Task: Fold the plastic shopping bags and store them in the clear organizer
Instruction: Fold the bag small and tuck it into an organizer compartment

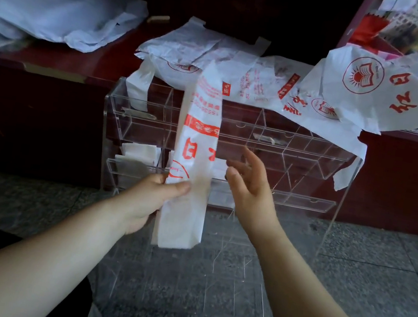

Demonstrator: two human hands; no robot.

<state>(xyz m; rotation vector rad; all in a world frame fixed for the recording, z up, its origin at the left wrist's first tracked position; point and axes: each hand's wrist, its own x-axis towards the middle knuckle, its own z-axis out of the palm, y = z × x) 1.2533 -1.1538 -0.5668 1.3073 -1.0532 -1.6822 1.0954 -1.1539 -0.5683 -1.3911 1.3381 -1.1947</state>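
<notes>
Plainly, the left hand (149, 198) pinches a folded bag strip (193, 161), white plastic with red print, thumb on its front face; the strip stands upright, its lower end hanging below the hand. Beside it the right hand (250, 186) is released, fingers spread, palm toward the strip, perhaps just brushing its edge. Behind stands the clear organizer (298, 156) on a speckled stone floor (363, 265), some folded white bags (138, 154) in its lower left compartments. Loose printed bags (243, 73) sprawl over a dark red counter (53, 59) above it.
</notes>
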